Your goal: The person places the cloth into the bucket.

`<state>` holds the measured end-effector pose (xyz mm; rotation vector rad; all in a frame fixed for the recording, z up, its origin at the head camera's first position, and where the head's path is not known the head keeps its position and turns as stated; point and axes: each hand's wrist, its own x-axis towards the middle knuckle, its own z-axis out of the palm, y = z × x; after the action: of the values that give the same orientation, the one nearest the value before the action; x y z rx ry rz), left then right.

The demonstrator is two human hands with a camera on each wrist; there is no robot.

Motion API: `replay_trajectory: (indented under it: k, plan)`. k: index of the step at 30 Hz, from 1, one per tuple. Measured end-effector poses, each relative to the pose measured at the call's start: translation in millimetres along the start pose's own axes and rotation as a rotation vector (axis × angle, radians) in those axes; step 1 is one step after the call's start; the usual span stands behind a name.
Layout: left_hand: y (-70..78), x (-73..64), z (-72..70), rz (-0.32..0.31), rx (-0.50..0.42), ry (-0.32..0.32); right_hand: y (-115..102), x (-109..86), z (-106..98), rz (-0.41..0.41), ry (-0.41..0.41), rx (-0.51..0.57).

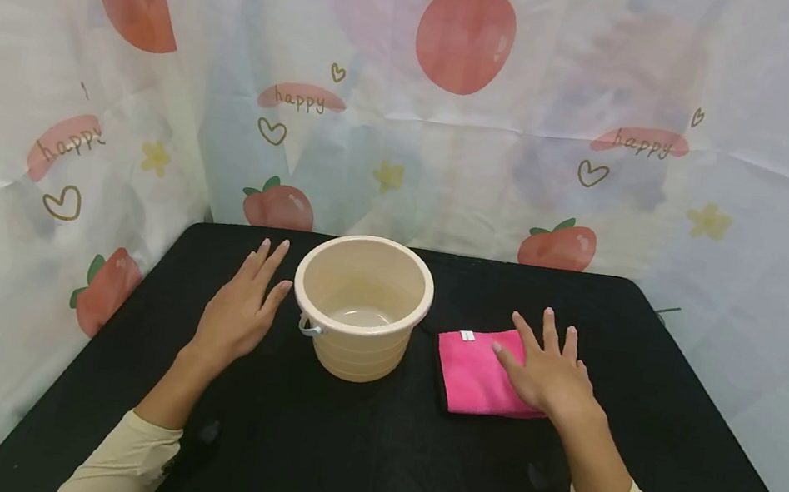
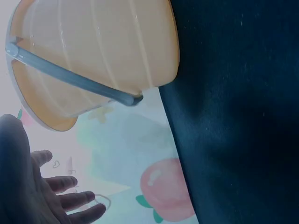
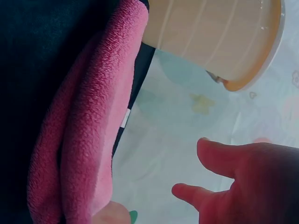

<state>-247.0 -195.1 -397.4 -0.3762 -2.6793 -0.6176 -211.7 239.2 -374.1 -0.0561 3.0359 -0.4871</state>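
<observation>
A cream plastic bucket stands upright on the black table, and nothing shows inside it. Its grey handle hangs down the outside, on the left hand's side. To the right of the bucket lies a folded pink towel with a small white tag. My left hand hovers just left of the bucket, fingers extended and holding nothing. My right hand is above the towel's right part with fingers spread. The right wrist view shows a gap between this hand and the towel.
The black table has its far edge just behind the bucket. A fabric curtain printed with peaches, hearts and lettering surrounds the back and both sides.
</observation>
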Motion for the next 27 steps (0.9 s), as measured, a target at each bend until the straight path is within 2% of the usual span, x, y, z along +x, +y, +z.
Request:
replay_trajectory:
  k: [5,11,19,27]
  plan:
    - [3.1,-2.3,2.3,-0.006,-0.091,0.026,1,2.1,2,0.01,-0.052,0.008]
    - [7.2,-1.3,3.7,-0.003,-0.206,0.029,8,5.9,5,0.006,-0.127,0.052]
    - [12.2,-0.2,10.6,0.014,-0.301,0.039,18,12.4,8,-0.039,-0.153,0.096]
    - [17.5,1.2,18.1,0.036,-0.425,0.035,20,15.2,10,0.0,-0.16,0.14]
